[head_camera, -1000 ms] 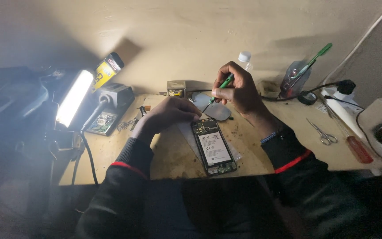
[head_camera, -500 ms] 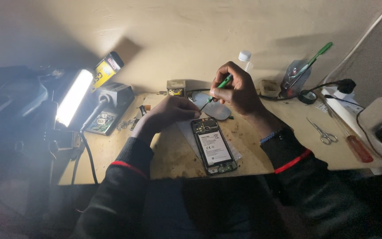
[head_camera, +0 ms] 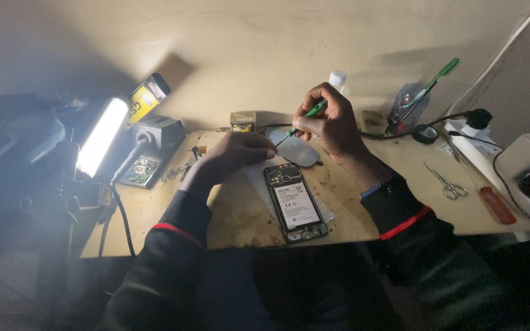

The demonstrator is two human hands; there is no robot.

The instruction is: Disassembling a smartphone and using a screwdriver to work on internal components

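the right hand (head_camera: 332, 122) is raised above the back of the bench (head_camera: 240, 214), wrist bent and forearm slanting down to the right in a dark sleeve with a red band; its fingers are pinched shut around a green-handled tool (head_camera: 307, 115), held like a pen with the thin tip slanting down to the left. the left hand (head_camera: 234, 153) lies low on the bench with knuckles up and fingers curled in near that tip; whether it grips anything cannot be told. the tip meets the left fingertips just over a small grey oval plate (head_camera: 297, 150). an opened phone (head_camera: 295, 202) lies flat just in front of both hands, back cover off, its length running toward the person. scissors (head_camera: 449, 184) and a red-handled screwdriver (head_camera: 495, 203) lie well apart to the right; a bright lamp (head_camera: 100, 136) glows at the left.
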